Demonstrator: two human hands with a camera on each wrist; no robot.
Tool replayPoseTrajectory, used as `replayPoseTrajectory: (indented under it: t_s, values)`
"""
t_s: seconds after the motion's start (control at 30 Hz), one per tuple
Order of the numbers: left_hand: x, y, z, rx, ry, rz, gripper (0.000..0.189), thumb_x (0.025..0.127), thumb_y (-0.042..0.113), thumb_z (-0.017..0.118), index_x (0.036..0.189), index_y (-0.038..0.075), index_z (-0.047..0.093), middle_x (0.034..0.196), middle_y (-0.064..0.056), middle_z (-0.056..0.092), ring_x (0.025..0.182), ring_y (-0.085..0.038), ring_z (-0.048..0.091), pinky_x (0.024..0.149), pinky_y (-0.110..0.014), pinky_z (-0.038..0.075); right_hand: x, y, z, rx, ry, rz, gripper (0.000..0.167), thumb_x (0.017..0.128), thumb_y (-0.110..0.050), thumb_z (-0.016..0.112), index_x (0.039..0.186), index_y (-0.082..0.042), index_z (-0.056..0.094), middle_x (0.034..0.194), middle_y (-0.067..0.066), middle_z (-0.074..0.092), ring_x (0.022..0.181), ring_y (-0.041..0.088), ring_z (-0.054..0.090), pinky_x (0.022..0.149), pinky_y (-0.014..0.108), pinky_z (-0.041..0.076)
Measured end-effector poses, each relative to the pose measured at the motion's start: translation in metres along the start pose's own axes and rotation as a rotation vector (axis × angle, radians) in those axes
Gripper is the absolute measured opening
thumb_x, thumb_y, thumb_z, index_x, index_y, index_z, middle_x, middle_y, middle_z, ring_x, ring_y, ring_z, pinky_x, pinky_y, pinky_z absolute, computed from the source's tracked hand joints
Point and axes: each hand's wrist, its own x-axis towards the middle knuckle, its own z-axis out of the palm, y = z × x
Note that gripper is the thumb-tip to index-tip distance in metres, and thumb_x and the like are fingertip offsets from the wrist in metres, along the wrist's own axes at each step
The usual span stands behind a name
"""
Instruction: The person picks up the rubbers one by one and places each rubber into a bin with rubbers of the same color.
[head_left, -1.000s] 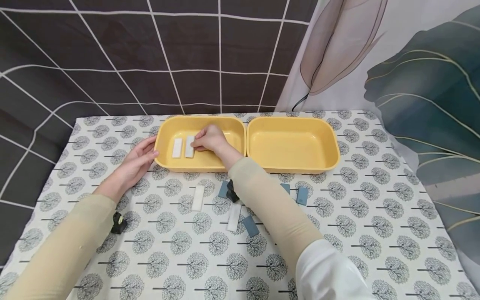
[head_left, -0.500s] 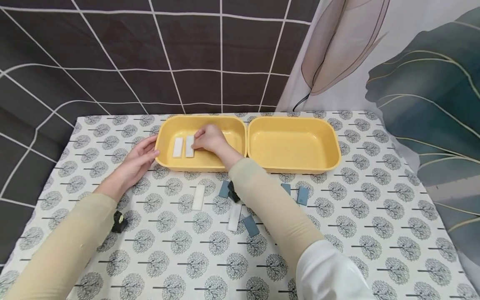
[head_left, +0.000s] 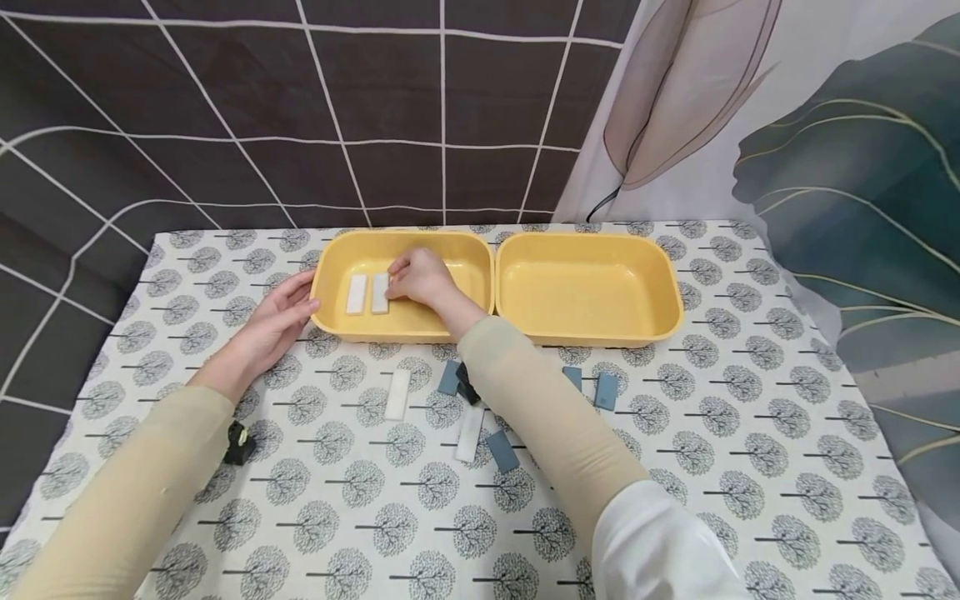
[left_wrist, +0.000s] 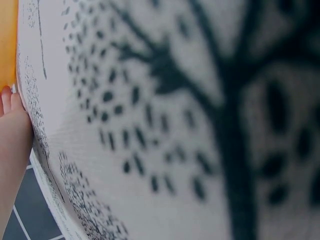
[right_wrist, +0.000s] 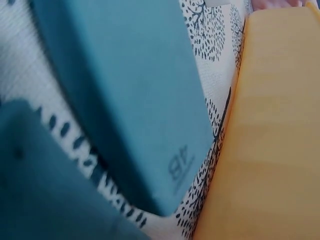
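Note:
Two yellow trays stand side by side; the left tray [head_left: 397, 337] holds two white erasers lying parallel. My right hand [head_left: 423, 279] reaches into it and pinches the right-hand white eraser [head_left: 380, 293] by its right edge. The other white eraser [head_left: 356, 294] lies flat just left of it. Outside the left tray, my left hand [head_left: 273, 325] rests its fingers and thumb against the left end wall. In the left wrist view, fingertips of the left hand [left_wrist: 12, 115] touch the tray [left_wrist: 8, 45]. In the right wrist view, a blue eraser [right_wrist: 135, 100] marked 4B fills the foreground.
The right tray [head_left: 588, 340] adjoins the left one. In front of the trays lie a white eraser [head_left: 397, 395], another white eraser [head_left: 468, 435] and several blue erasers, including one blue eraser [head_left: 502, 452] and another [head_left: 606, 391] to the right. The right forearm hides some of the cloth.

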Motion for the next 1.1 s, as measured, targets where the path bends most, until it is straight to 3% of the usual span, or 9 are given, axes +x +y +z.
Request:
replayPoseTrajectory:
  t_s: [0.2, 0.4, 0.53, 0.77, 1.1]
  values:
    - [-0.0002, -0.0001, -0.0005, 0.002, 0.002, 0.001, 0.078, 0.107, 0.005, 0.058, 0.168, 0.001, 0.011, 0.179, -0.018, 0.002, 0.166, -0.027, 0.013, 0.131, -0.019, 0.028, -0.0006, 0.0006, -0.0002, -0.006, -0.038, -0.039, 0.045, 0.086, -0.003, 0.087, 0.128, 0.000, 0.069, 0.117, 0.013, 0.078, 0.101, 0.016, 0.071, 0.081, 0.015, 0.058]
    - [-0.0010, -0.0021, 0.0000, -0.013, 0.006, 0.005, 0.076, 0.106, 0.005, 0.059, 0.168, 0.003, 0.016, 0.179, -0.018, 0.004, 0.158, -0.015, 0.030, 0.128, -0.016, 0.032, -0.0029, 0.0011, -0.0005, -0.033, -0.047, -0.058, 0.048, 0.085, -0.003, 0.088, 0.129, 0.001, 0.069, 0.117, 0.013, 0.077, 0.097, 0.014, 0.067, 0.081, 0.014, 0.056]
    - [-0.0010, -0.0026, -0.0002, -0.004, 0.004, 0.007, 0.076, 0.107, 0.004, 0.058, 0.168, 0.002, 0.015, 0.179, -0.018, 0.003, 0.158, -0.013, 0.031, 0.127, -0.015, 0.033, -0.0036, 0.0012, 0.0009, -0.033, -0.025, -0.057, 0.046, 0.084, -0.003, 0.088, 0.126, 0.001, 0.070, 0.115, 0.012, 0.077, 0.096, 0.015, 0.066, 0.081, 0.016, 0.055]
    - [-0.0014, -0.0023, -0.0003, 0.007, 0.003, 0.003, 0.076, 0.107, 0.004, 0.057, 0.168, 0.002, 0.013, 0.179, -0.018, 0.003, 0.165, -0.025, 0.015, 0.131, -0.019, 0.028, -0.0054, -0.0007, 0.0030, -0.050, -0.001, -0.046, 0.043, 0.084, -0.004, 0.089, 0.123, 0.000, 0.071, 0.111, 0.011, 0.077, 0.094, 0.016, 0.067, 0.080, 0.018, 0.056]
    - [-0.0010, -0.0003, -0.0003, 0.006, 0.003, -0.001, 0.076, 0.107, 0.003, 0.057, 0.168, 0.001, 0.012, 0.179, -0.018, 0.002, 0.166, -0.027, 0.012, 0.130, -0.018, 0.029, -0.0060, -0.0029, 0.0031, -0.087, 0.004, -0.045, 0.042, 0.085, -0.007, 0.089, 0.123, -0.001, 0.071, 0.114, 0.009, 0.077, 0.101, 0.018, 0.069, 0.089, 0.021, 0.059]
